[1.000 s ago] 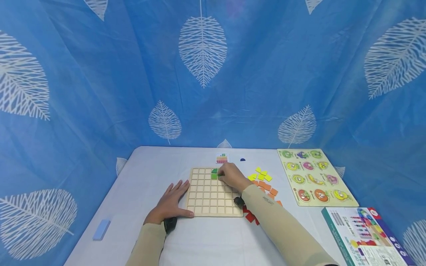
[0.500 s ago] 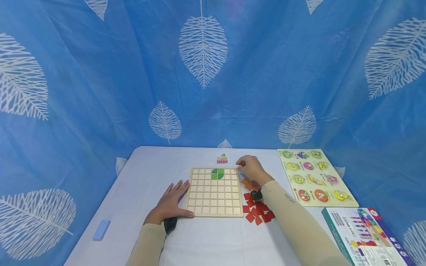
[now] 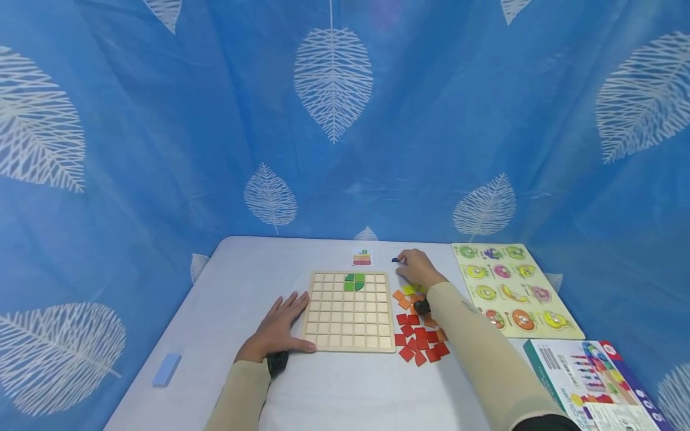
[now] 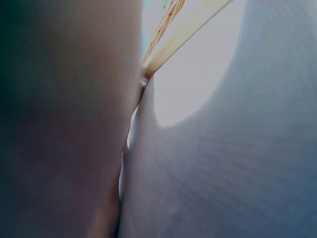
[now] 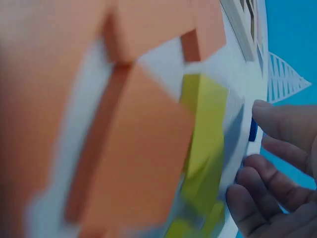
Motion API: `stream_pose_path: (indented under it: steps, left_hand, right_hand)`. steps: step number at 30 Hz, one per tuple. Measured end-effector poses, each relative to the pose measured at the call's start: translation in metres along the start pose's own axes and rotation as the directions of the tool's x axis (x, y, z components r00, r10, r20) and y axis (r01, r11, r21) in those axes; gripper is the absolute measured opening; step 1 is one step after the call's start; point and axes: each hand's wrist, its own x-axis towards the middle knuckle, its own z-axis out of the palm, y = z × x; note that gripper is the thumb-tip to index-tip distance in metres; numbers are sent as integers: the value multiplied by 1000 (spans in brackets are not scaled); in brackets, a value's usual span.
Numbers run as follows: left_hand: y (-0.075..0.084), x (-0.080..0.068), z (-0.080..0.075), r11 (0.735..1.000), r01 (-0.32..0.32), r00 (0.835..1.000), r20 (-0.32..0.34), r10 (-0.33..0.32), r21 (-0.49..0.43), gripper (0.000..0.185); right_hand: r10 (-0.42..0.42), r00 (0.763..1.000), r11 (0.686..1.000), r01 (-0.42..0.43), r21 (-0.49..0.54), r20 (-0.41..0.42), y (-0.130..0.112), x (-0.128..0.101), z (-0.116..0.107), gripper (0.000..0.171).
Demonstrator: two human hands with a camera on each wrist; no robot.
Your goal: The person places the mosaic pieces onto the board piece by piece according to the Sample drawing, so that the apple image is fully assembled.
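1. Small dark blue piece (image 3: 395, 260), flat on the table, just right of the pattern card (image 3: 362, 257).
2. Right hand (image 3: 417, 269) fingers loosely curled, fingertips reaching the blue piece, grasping nothing.
3. Left hand (image 3: 276, 331) flat, fingers spread, touching the wooden grid board (image 3: 349, 311), well left of card.

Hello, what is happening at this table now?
A person is working on a square wooden grid board on a white table. The left hand rests flat beside the board's left edge. The right hand reaches toward a small dark blue piece past the board's far right corner, above loose yellow, orange and red tiles. Four green pieces sit in the grid's top rows; the other cells show bare wood.
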Motion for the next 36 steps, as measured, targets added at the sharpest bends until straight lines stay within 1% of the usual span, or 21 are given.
stream_pose_path:
  steps: [5, 10, 12, 16, 21, 28, 36]
  left_hand:
    - [2, 2, 1, 1000, 0, 1000, 0, 0, -9, 134]
    - [4, 2, 1, 1000, 8, 1000, 17, -8, -6, 134]
    - [5, 2, 1, 1000, 14, 1000, 18, -13, -11, 134]
    - [6, 1, 1, 1000, 16, 1000, 13, -16, -15, 133]
    - [7, 0, 0, 1000, 15, 1000, 20, -15, -8, 133]
    - [5, -1, -1, 1000, 24, 1000, 9, -24, 2, 134]
    - [5, -1, -1, 999, 36, 999, 6, -36, 5, 134]
  right_hand:
    - [49, 998, 997, -52, -63, -50, -4, 15, 9, 44]
    - [76, 994, 988, -85, -126, -78, -11, 23, 18, 45]
    - [104, 990, 985, -116, -129, -97, -16, 23, 20, 49]
    - [159, 980, 980, -172, -104, -117, -23, 22, 22, 57]
    - [152, 981, 981, -164, -100, -121, -25, 22, 21, 44]
    - [104, 987, 985, -119, -127, -125, -22, 27, 20, 29]
    - [90, 984, 986, -110, -123, -156, -23, 26, 24, 21]
